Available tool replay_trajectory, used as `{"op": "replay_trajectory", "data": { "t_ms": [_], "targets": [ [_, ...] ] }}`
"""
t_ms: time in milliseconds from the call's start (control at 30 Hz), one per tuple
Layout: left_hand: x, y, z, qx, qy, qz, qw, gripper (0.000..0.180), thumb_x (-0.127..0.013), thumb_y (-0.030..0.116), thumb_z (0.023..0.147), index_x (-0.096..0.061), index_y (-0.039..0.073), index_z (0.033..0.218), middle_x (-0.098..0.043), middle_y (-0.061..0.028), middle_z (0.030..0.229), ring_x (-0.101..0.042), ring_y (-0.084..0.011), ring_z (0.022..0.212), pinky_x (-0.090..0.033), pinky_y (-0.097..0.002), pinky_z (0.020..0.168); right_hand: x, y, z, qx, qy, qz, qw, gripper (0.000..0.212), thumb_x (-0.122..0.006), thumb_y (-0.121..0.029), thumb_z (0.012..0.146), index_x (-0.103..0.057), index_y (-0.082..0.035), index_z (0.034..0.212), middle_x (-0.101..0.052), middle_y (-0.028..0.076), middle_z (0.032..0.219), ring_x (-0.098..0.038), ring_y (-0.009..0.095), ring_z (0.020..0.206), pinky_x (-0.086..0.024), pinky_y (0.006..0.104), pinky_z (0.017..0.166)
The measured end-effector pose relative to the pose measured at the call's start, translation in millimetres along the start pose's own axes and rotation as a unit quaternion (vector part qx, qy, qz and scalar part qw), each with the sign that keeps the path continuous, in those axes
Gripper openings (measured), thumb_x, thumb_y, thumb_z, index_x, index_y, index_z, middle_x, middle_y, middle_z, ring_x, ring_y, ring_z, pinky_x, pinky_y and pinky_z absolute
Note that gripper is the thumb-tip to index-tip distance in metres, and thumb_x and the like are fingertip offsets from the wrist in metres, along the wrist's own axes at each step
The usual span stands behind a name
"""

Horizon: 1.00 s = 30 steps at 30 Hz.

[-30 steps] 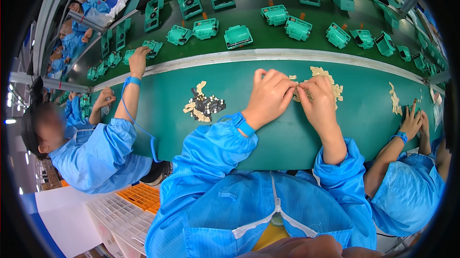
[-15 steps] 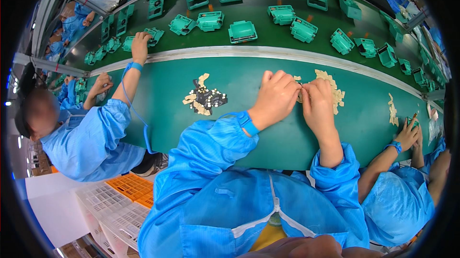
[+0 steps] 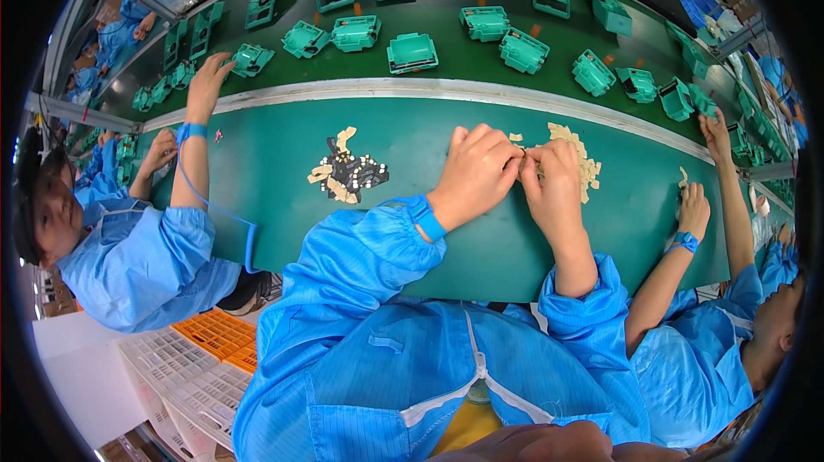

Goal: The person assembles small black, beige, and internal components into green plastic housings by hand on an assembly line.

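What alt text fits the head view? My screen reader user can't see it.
A person in a blue coat brings the left hand and right hand together, fingertips pinching something too small to identify, beside tan pieces on a green table. Green plastic housings sit on the belt beyond, co-workers either side.

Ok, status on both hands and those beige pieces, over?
Left hand and right hand together, fingertips pinching a small beige piece. Beige pile just beyond the right hand. Black-and-beige heap left, apart. Nothing in the way.
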State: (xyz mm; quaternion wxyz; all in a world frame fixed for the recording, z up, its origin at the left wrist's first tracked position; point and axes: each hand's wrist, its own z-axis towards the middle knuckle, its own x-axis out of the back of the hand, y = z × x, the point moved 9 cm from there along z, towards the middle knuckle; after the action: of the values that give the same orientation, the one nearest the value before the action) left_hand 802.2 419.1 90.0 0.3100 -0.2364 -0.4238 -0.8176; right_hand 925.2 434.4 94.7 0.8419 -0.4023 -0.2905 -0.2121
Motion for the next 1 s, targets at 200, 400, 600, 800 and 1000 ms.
{"op": "replay_trajectory", "data": {
  "t_ms": [200, 400, 600, 800, 1000],
  "targets": [
    [6, -3, 5, 0.014, 0.028, -0.014, 0.999, 0.006, -0.075, 0.009, 0.080, -0.072, 0.010, 0.085, -0.067, 0.0004, 0.086, -0.060, -0.0215, 0.086, -0.038, -0.0375, 0.076, 24, 30, 1, -0.054, 0.045, -0.060, 0.996, 0.004, -0.066, -0.002, 0.081, -0.063, 0.000, 0.083, -0.058, 0.013, 0.087, -0.056, 0.033, 0.085, -0.047, 0.0434, 0.076],
    [6, -1, 8, 0.003, 0.035, -0.023, 0.999, 0.007, -0.075, 0.008, 0.079, -0.072, 0.010, 0.086, -0.068, -0.0001, 0.088, -0.061, -0.0209, 0.087, -0.039, -0.0370, 0.076, 40, 50, -1, -0.110, 0.085, -0.081, 0.987, 0.008, -0.069, -0.006, 0.082, -0.068, 0.000, 0.077, -0.063, 0.013, 0.082, -0.058, 0.033, 0.082, -0.049, 0.0433, 0.075],
    [6, 7, 8, -0.019, 0.034, 0.001, 0.999, 0.010, -0.076, 0.007, 0.080, -0.072, 0.011, 0.088, -0.069, -0.0017, 0.091, -0.062, -0.0220, 0.091, -0.039, -0.0362, 0.081, 39, 57, -2, -0.143, 0.072, -0.088, 0.983, 0.006, -0.071, -0.007, 0.082, -0.070, -0.003, 0.085, -0.064, 0.013, 0.084, -0.059, 0.034, 0.085, -0.049, 0.0442, 0.077],
    [5, 19, 10, -0.056, 0.034, 0.022, 0.998, 0.017, -0.077, 0.008, 0.079, -0.070, 0.012, 0.095, -0.068, -0.0007, 0.093, -0.061, -0.0211, 0.091, -0.038, -0.0377, 0.080, 44, 67, -7, -0.251, 0.078, 0.104, 0.959, 0.010, -0.067, -0.011, 0.093, -0.067, -0.002, 0.097, -0.067, 0.008, 0.079, -0.062, 0.020, 0.071, -0.048, 0.0340, 0.066],
    [4, 47, 7, -0.137, 0.042, 0.084, 0.986, 0.027, -0.080, 0.011, 0.077, -0.068, 0.014, 0.101, -0.066, 0.0004, 0.100, -0.061, -0.0210, 0.094, -0.036, -0.0425, 0.082, 10, 70, -19, -0.312, -0.002, 0.360, 0.879, 0.026, -0.069, -0.027, 0.099, -0.067, -0.003, 0.090, -0.060, -0.003, 0.070, -0.050, 0.004, 0.060, -0.039, 0.0214, 0.055]
  ]
}}
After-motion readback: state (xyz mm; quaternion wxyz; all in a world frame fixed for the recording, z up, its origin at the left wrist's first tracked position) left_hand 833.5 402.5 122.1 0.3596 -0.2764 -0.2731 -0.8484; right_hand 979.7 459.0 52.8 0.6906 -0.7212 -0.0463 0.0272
